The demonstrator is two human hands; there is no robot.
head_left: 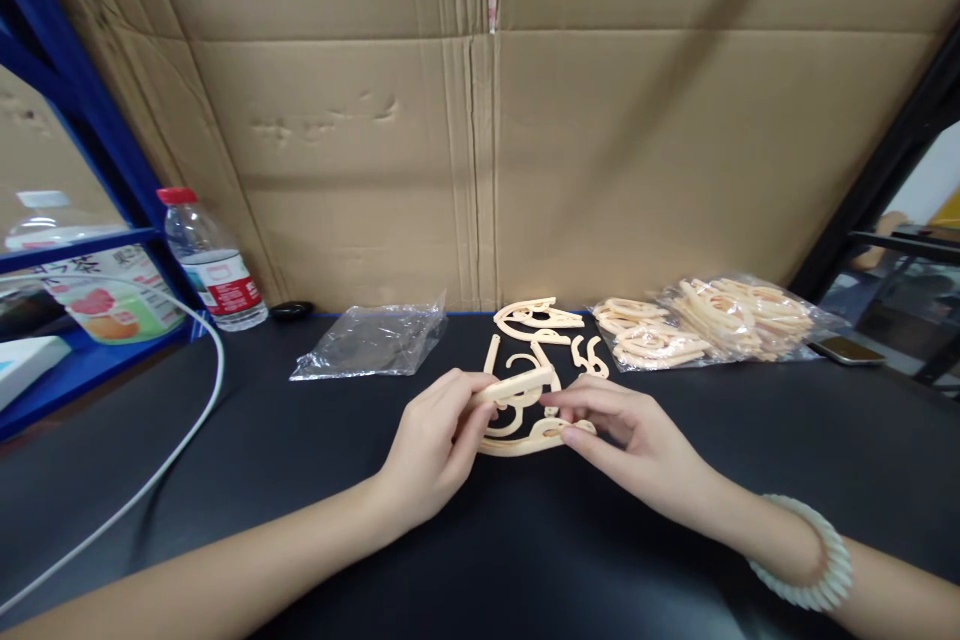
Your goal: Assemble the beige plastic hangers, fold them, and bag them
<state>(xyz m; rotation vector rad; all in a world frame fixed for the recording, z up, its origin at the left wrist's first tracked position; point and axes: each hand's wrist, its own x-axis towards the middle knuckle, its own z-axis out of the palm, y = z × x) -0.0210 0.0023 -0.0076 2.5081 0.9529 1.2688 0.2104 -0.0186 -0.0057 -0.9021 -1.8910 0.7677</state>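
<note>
My left hand [442, 430] pinches a beige folding-hanger arm [525, 382] between thumb and fingers, above the table. Close to its right end is my right hand [637, 425], its index fingertip near that piece. The right thumb and fingers close around the end of a lower, curved hanger arm [517, 444]. Loose hanger parts lie behind and below the hands: a hook piece [517, 360], a straight arm [491, 355] and small curved pieces [590, 356]. Farther back rests a folded-looking hanger [536, 318]. My fingers partly hide several parts.
Bagged beige hanger parts [727, 320] lie at the back right beside a phone [847, 350]. A flattened clear bag [371, 340] is back left. A red-capped bottle [217, 265], a dark object [291, 310] and a white cable [214, 375] are left. Cardboard [337, 140] stands behind.
</note>
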